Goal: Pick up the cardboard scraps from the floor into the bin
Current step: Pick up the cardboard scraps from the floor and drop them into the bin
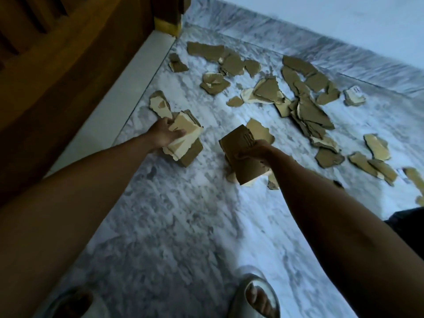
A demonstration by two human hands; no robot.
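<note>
Torn brown cardboard scraps (305,111) lie scattered over the grey-white marble floor (183,214), mostly in the far and right part of the view. My left hand (164,134) grips a stack of scraps (185,141) that rests low near the white door sill. My right hand (254,150) holds a bundle of larger cardboard pieces (241,157) just above the floor in the middle. More loose pieces sit beyond both hands. No bin can be seen.
A dark wooden door (57,65) with a white sill (119,106) runs along the left. A marble skirting and pale wall (321,26) close off the far side. My feet in white slippers (257,294) stand at the bottom edge. A dark object (408,223) shows at the right.
</note>
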